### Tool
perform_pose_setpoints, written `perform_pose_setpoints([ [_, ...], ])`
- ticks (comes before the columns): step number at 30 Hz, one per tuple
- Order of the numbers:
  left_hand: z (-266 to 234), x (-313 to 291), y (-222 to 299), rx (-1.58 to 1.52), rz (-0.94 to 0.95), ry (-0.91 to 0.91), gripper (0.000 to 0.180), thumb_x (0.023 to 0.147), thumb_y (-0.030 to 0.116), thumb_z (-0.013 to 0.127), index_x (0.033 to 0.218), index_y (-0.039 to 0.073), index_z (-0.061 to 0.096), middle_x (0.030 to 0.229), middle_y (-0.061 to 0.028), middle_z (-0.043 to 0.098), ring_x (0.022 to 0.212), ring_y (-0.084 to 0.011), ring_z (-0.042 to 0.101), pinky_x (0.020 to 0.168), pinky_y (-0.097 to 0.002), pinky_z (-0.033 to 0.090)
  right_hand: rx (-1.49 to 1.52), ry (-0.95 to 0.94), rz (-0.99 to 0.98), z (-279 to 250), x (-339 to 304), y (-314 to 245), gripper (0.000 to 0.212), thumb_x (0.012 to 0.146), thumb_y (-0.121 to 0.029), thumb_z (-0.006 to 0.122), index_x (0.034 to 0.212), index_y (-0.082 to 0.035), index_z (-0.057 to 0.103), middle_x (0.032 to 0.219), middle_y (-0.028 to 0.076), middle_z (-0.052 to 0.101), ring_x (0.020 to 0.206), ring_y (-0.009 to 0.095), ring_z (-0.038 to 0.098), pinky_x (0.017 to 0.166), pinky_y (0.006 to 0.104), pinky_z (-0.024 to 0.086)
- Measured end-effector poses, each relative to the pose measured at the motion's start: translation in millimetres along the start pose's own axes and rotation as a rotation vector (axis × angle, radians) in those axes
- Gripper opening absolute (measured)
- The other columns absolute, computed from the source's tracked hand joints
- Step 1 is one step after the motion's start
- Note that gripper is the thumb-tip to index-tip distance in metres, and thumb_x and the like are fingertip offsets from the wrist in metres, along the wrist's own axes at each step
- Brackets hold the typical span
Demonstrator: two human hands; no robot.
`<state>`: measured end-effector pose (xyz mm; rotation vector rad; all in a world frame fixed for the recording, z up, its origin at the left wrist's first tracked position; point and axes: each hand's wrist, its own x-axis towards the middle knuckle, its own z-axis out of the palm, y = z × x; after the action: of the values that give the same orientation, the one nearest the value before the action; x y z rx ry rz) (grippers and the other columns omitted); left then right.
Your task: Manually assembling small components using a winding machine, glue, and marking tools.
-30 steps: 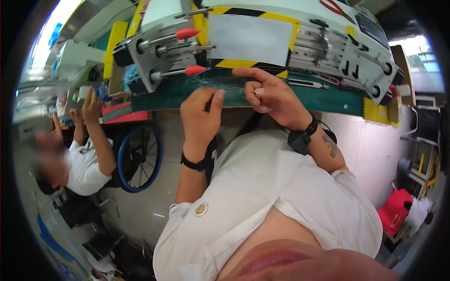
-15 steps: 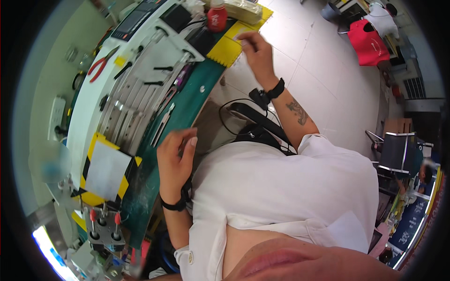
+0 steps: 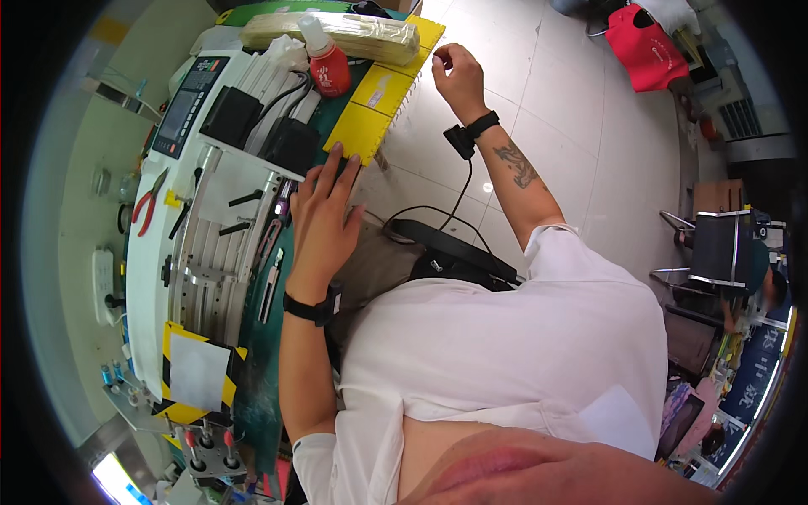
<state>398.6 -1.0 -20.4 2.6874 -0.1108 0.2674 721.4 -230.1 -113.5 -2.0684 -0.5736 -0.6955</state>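
Note:
My left hand [image 3: 324, 223] is over the green bench edge, its fingers stretched forward and slightly spread. Its fingertips reach the near end of a yellow panelled strip [image 3: 358, 126] with a row of small spikes along its right edge. Contact there looks likely, and nothing shows in this hand. Out past the strip's far right end, above the floor, my right hand [image 3: 461, 84] has its fingers curled toward the thumb. Whatever it may hold is too small or hidden to name. A red bottle with a white cap [image 3: 330, 71] stands beside the strip.
A clear-wrapped bundle [image 3: 370, 40] lies across the strip's far end. Left is a white machine with a keypad [image 3: 181, 109], metal rails and black clamp levers [image 3: 244, 198]. Red-handled pliers [image 3: 146, 210] rest on it. A utility knife [image 3: 271, 286] lies on the green bench mat [image 3: 257, 396].
My left hand has moved forward to the yellow strip and straightened its fingers. My right hand stays curled near the strip's far end. The view has shifted, showing more of the bench's far end.

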Motion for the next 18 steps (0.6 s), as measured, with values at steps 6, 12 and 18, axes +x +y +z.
perform_pose_setpoints([
  [6,-0.7,-0.8,0.3,-0.026,-0.018,0.024,0.08,0.091,0.002,0.084,0.167,0.014,0.062,0.181,-0.011,0.05,0.146,-0.0421,0.055,0.126,-0.0543,0.045,0.019,-0.018,-0.033,8.8,0.3,0.9,0.008,0.098,-0.01,0.076,0.099,-0.002,0.076,0.097,0.016,0.079,0.091,0.037,0.077,0.084,0.0475,0.063],
  [12,1.2,-1.1,-0.3,-0.025,-0.013,0.041,0.08,0.091,0.001,0.084,0.167,0.014,0.062,0.181,-0.0103,0.05,0.146,-0.0418,0.055,0.126,-0.053,0.045,0.015,0.023,-0.019,9.8,-2.6,1.2,0.004,0.098,-0.006,0.078,0.098,-0.002,0.075,0.095,0.016,0.079,0.09,0.039,0.076,0.081,0.0477,0.062],
  [18,4.5,-2.0,2.7,0.015,-0.025,0.032,0.081,0.092,0.003,0.084,0.168,0.015,0.061,0.18,-0.0101,0.051,0.147,-0.0415,0.055,0.126,-0.0549,0.045,-0.018,0.068,-0.028,8.3,1.3,-3.2,0.005,0.098,-0.004,0.079,0.097,-0.003,0.075,0.094,0.017,0.079,0.089,0.04,0.076,0.08,0.0479,0.062],
])
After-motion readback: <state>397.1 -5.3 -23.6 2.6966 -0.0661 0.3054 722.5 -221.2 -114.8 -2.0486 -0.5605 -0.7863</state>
